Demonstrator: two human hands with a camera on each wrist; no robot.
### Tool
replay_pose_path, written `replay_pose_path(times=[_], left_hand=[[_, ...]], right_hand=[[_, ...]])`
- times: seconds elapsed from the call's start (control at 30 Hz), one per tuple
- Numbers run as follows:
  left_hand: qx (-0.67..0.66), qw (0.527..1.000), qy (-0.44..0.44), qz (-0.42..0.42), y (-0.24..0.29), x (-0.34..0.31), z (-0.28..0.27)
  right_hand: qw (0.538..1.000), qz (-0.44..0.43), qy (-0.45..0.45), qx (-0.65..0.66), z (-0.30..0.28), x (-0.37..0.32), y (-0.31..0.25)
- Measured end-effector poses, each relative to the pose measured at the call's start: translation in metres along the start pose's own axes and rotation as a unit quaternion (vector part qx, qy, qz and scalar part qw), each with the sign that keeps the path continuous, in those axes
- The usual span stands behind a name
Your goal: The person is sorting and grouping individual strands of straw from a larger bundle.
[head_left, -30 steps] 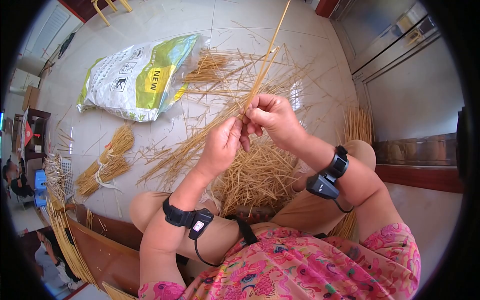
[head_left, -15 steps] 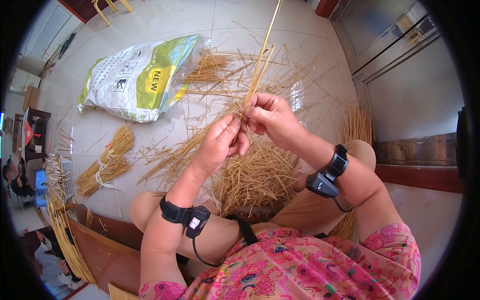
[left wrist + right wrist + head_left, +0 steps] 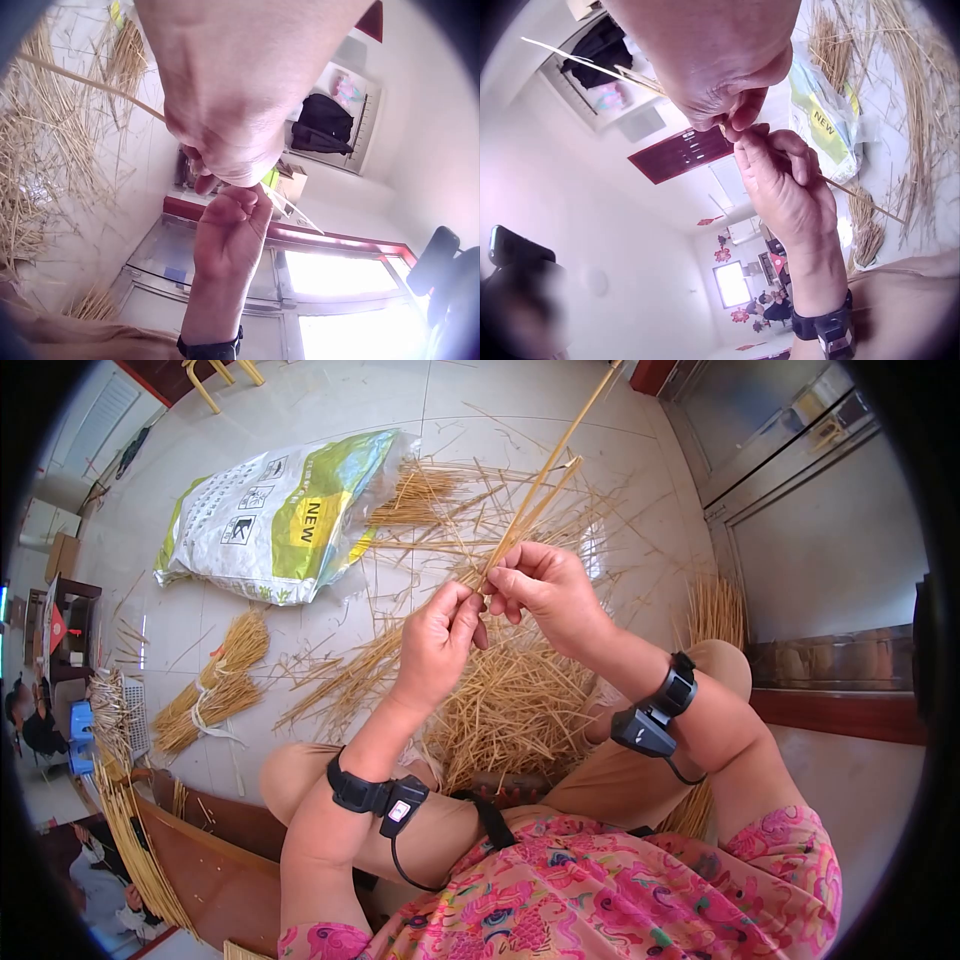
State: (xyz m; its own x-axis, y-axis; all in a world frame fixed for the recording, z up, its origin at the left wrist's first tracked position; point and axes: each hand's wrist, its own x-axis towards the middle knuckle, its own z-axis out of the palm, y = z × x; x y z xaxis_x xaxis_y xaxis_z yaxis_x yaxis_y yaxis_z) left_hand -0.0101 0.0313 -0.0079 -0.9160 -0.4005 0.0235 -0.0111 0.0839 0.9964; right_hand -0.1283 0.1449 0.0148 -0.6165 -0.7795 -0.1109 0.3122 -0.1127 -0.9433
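Note:
Both hands meet over the straw pile, pinching a few long straw stalks (image 3: 540,488) that slant up to the right. The left hand (image 3: 437,638) grips the lower part between thumb and curled fingers. Touching it, the right hand (image 3: 545,592) pinches the stalks just above with thumb and forefinger. In the right wrist view a thin stalk (image 3: 862,199) runs out past the left hand (image 3: 791,187), and pale stalk ends (image 3: 592,63) stick out beyond the right hand (image 3: 712,60). The exact point where the stalks meet is hidden by the fingers.
Loose straw (image 3: 515,710) is heaped between the legs and scattered over the floor. A white and green bag (image 3: 270,520) lies at upper left, with tied straw bundles (image 3: 215,685) below it. Another bundle (image 3: 716,610) stands by the metal door (image 3: 830,550) at right.
The stalks' upper ends have swung left, then back to the right, and now lean further right. The left hand has shifted slightly; both hands keep their hold.

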Motion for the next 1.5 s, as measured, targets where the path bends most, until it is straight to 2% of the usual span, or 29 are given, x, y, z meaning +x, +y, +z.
replay_pose_path(times=[0.13, 0.23, 0.53, 0.83, 1.1, 1.23, 1.33, 1.43, 1.5], left_hand=[[0.053, 0.998, 0.006, 0.03, 0.002, -0.001, 0.001], [0.047, 0.999, 0.0, 0.022, 0.003, -0.003, 0.002], [-0.077, 0.993, -0.063, -0.058, 0.011, -0.005, 0.0], [-0.074, 0.994, -0.071, -0.048, 0.009, -0.004, 0.0], [-0.099, 0.985, -0.124, -0.067, 0.01, -0.003, -0.005], [-0.101, 0.983, -0.142, -0.057, 0.007, -0.003, -0.004], [-0.147, 0.97, -0.175, -0.088, 0.012, -0.003, -0.007], [-0.179, 0.963, -0.175, -0.096, 0.01, -0.003, -0.007], [-0.209, 0.965, -0.134, -0.082, 0.011, -0.002, -0.006]], right_hand=[[1.0, -0.002, 0.002, -0.014, 0.001, -0.001, -0.001], [1.0, -0.003, 0.0, -0.016, 0.0, -0.002, -0.001], [0.999, 0.018, -0.011, 0.043, -0.001, -0.001, 0.003], [1.0, 0.003, -0.012, 0.01, 0.002, -0.002, -0.002], [1.0, -0.001, -0.029, 0.007, -0.001, -0.002, -0.003], [1.0, 0.015, -0.02, 0.018, 0.001, -0.004, -0.005], [0.997, 0.045, -0.011, 0.056, 0.0, -0.003, -0.005], [0.994, 0.069, 0.025, 0.082, -0.001, 0.0, -0.001], [0.993, 0.068, 0.068, 0.067, -0.003, 0.003, 0.0]])
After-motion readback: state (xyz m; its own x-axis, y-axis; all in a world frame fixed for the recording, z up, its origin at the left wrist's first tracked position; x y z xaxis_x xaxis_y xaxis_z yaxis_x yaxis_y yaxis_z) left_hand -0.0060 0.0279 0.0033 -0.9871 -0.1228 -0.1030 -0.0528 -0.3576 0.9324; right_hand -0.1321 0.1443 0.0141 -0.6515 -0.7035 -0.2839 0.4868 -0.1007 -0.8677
